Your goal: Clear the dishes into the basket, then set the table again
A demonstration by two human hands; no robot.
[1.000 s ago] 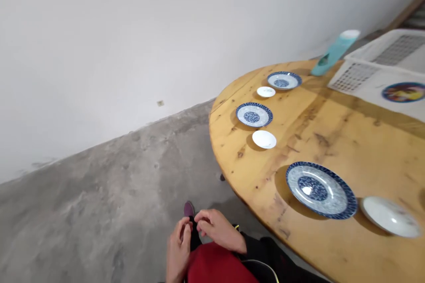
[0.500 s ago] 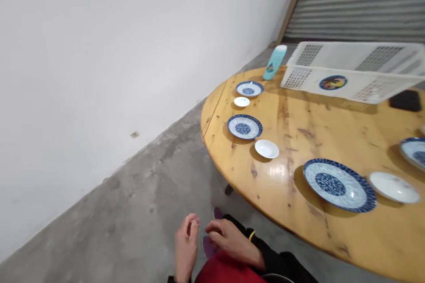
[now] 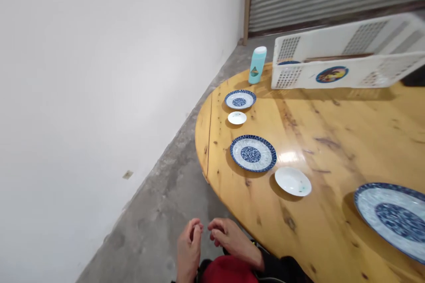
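Note:
My left hand [image 3: 189, 248] and my right hand [image 3: 233, 239] hang in front of my body, over the floor just short of the table's edge. Both have loosely bent fingers with a gap at the thumb, and nothing shows in either. The fingertips face each other, a little apart. Nearest on the wooden table [image 3: 239, 199] are a blue-rimmed plate [image 3: 253, 153] and a small white dish [image 3: 292, 181]. Farther along lie another blue-rimmed plate [image 3: 240, 99] and a second white dish [image 3: 237, 118]. A large patterned plate [image 3: 395, 219] is cut off at the right.
A white plastic basket [image 3: 308, 75] stands at the table's far side, with a blue-rimmed item partly visible inside. Beside it is a turquoise bottle [image 3: 257, 65]. A white wall [image 3: 116, 75] runs along the left, with grey concrete floor [image 3: 156, 212] between it and the table.
My view has turned right and come closer to the table's left end, so the plates and dishes there look nearer. My hands keep nearly the same pose.

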